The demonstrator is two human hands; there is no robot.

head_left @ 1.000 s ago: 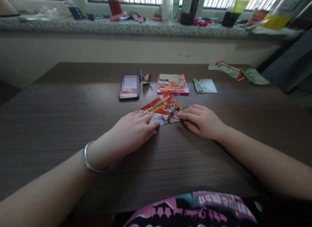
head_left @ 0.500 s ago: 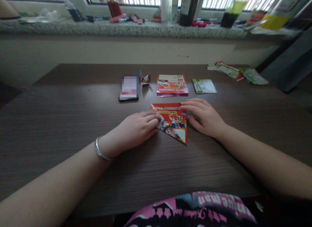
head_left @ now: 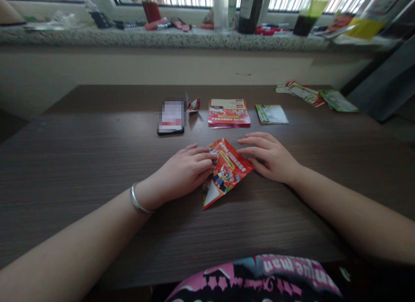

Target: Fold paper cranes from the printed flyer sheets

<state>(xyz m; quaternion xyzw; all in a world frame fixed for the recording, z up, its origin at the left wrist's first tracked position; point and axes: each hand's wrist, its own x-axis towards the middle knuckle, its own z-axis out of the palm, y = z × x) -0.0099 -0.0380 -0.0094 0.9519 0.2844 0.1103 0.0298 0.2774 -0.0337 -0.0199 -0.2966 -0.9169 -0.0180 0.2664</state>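
A red flyer (head_left: 228, 165), folded into a triangle with a printed group of cartoon figures, lies on the table with one point toward me. My left hand (head_left: 191, 170), a silver bangle at its wrist, has its fingers closed on the flyer's left edge and covers part of it. To the right, my right hand (head_left: 267, 155) is open with fingers apart and holds nothing. Its thumb and fingertips are close to the flyer's right corner; whether they touch it I cannot tell.
Behind the flyer are a phone (head_left: 171, 117), a small folded paper figure (head_left: 193, 105), a stack of red flyers (head_left: 228, 114) and a white-and-green paper pile (head_left: 272, 114). More leaflets (head_left: 306, 94) lie at the far right. Bottles and pens line the stone windowsill (head_left: 194, 40).
The folded flyer has turned clockwise, its lower point swinging from the right to the left. My left hand has shifted slightly right, and the right fingers have come off the top edge.
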